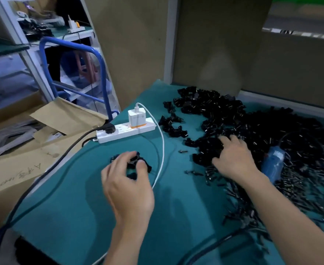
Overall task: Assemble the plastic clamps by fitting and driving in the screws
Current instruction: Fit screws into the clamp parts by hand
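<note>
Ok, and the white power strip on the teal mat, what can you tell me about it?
The long white plastic power strip lies flat on the teal mat near the table's left edge. A black plug with a black cable sits in its left-end socket; a white cube charger with an orange band stands in a socket towards the right, a white cable leaving its top. Sockets between them are free. Neither the left hand nor the right hand touches it.
</note>
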Demonstrator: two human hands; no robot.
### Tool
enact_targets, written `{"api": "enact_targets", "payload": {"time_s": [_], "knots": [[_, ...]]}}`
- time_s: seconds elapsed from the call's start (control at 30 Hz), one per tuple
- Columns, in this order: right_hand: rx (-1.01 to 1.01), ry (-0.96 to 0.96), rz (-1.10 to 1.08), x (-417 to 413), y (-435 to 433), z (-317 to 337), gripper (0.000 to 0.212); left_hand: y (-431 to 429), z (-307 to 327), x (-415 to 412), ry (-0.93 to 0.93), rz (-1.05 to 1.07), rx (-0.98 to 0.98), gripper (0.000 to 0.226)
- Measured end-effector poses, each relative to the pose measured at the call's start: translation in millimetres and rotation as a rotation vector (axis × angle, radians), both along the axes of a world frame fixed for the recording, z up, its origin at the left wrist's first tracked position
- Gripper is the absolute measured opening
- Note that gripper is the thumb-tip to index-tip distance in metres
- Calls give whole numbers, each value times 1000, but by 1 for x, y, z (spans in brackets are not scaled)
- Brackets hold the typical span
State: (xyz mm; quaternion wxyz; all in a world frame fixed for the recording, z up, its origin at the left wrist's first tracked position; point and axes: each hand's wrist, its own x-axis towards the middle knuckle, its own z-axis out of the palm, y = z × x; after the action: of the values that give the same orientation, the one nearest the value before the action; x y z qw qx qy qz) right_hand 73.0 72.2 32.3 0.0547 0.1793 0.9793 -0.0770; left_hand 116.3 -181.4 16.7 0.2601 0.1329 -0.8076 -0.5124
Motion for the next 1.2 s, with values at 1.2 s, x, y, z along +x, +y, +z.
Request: {"api": "enact_targets", "payload": {"time_s": [1.2], "knots": [[-1746,735,-449,163,42,11,24,187,11,28,-405,-1007,604,28]]}}
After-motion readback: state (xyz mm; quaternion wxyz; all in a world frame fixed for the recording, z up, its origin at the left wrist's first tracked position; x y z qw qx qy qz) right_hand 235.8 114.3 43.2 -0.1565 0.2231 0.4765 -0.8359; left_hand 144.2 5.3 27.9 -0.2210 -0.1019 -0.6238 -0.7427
